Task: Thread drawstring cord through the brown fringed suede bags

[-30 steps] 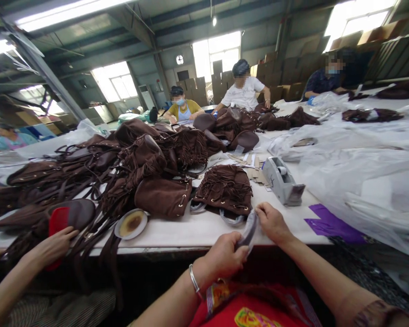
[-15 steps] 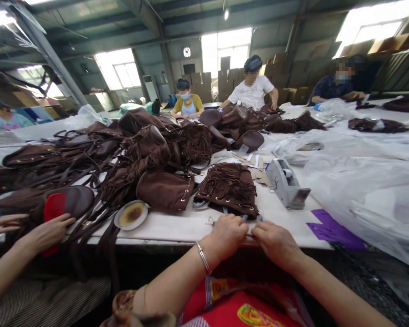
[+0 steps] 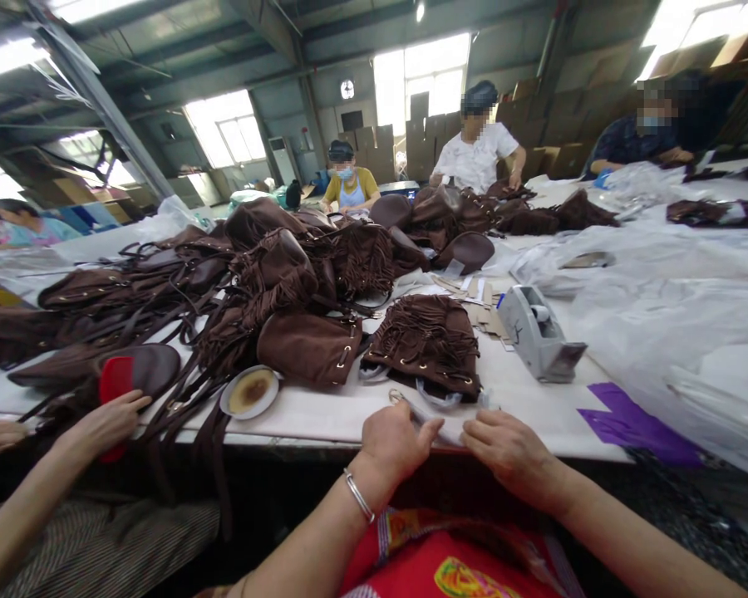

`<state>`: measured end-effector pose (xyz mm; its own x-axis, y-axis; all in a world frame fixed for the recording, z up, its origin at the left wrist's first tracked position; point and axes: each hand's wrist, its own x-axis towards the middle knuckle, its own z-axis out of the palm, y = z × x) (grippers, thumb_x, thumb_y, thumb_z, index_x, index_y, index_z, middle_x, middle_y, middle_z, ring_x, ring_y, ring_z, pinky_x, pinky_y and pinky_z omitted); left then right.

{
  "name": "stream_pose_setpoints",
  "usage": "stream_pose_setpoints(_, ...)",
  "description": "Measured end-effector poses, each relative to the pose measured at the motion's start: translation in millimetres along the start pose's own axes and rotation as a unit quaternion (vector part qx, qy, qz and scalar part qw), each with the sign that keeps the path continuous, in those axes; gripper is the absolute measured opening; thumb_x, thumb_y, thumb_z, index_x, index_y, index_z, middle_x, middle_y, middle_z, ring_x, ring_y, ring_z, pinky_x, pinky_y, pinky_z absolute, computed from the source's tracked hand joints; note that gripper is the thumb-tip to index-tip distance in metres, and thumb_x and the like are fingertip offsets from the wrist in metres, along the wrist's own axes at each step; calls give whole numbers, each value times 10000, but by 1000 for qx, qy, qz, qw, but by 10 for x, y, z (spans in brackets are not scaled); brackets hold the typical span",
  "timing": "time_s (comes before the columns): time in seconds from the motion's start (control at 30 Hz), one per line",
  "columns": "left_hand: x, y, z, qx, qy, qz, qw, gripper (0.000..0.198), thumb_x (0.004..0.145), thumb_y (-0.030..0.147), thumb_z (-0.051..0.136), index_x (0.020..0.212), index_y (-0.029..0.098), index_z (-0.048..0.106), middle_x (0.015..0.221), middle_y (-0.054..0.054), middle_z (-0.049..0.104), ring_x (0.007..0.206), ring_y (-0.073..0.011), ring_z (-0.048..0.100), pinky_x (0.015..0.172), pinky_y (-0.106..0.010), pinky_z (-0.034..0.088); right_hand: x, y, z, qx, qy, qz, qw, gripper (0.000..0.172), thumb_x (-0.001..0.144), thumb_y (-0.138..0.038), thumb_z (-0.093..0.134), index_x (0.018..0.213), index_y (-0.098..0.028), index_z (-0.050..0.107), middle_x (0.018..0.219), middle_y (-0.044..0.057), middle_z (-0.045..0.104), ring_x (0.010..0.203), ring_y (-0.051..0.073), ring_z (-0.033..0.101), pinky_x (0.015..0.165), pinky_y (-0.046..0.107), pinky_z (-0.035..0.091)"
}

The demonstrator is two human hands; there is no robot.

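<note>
Both my hands are at the table's front edge, just below a dark brown fringed bag (image 3: 427,332) lying with its eyeleted opening toward me. My left hand (image 3: 391,436), with a silver bangle at the wrist, is curled closed with its thumb pointing right. My right hand (image 3: 511,457) is pinched closed. A strip of clear plastic film (image 3: 444,425) stretches between them, and both seem to grip it. Against my left fingers rests a small metal ring (image 3: 396,397); what it belongs to is hidden. More plastic shows at the bag's mouth.
Left of it lie another brown bag (image 3: 312,349), a dish of yellowish paste (image 3: 249,393) and a heap of bags (image 3: 268,249). A tape dispenser (image 3: 536,332), purple sheet (image 3: 639,422) and plastic bags (image 3: 679,332) are rightward. A co-worker's hand (image 3: 109,422) touches a red-and-brown flap.
My left hand has shifted left and turned, its thumb now showing, and more plastic film is visible between my hands. The co-worker's farther hand has moved left. The camera view has shifted slightly.
</note>
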<state>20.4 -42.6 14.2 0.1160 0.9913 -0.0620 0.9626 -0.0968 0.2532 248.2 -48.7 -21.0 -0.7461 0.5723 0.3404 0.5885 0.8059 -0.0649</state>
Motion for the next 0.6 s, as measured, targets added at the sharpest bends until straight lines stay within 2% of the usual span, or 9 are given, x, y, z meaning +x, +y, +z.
stream_pose_setpoints(0.13,186,106,-59,37,-51,-26,998,694,870,745,381,898,149,736,890,-187,739,860,-334,712,730,-392,527,-22,18,-8,7,8,-26,1000,248,999,-158,427,858,-176,630,813,50,607,742,197,426,694,349,303)
stream_pose_setpoints(0.23,283,118,-49,38,-55,-32,997,531,892,596,438,891,165,748,905,-176,748,879,-330,715,734,-381,526,-27,29,-20,17,9,-31,999,230,995,-164,440,849,-171,618,816,48,608,738,196,420,697,351,298)
stream_pose_setpoints(0.37,296,82,-17,13,-59,-40,997,264,822,360,555,889,171,727,936,-158,750,880,-303,711,730,-341,510,-20,36,-28,36,13,-24,999,223,988,-154,445,838,-173,608,816,46,608,739,195,417,704,351,301)
stream_pose_setpoints(0.47,185,38,34,-29,-16,-33,999,196,815,261,556,925,158,682,920,-147,739,857,-274,699,730,-319,496,-31,49,-3,45,12,-17,999,210,986,-161,461,834,-178,605,818,44,609,746,192,421,713,346,307)
stream_pose_setpoints(0.6,-10,14,131,-132,59,-5,990,168,905,210,477,975,161,622,877,-104,711,829,-224,673,746,-291,494,-57,68,52,44,27,-16,999,205,979,-154,466,828,-180,602,813,43,608,747,190,424,718,340,309)
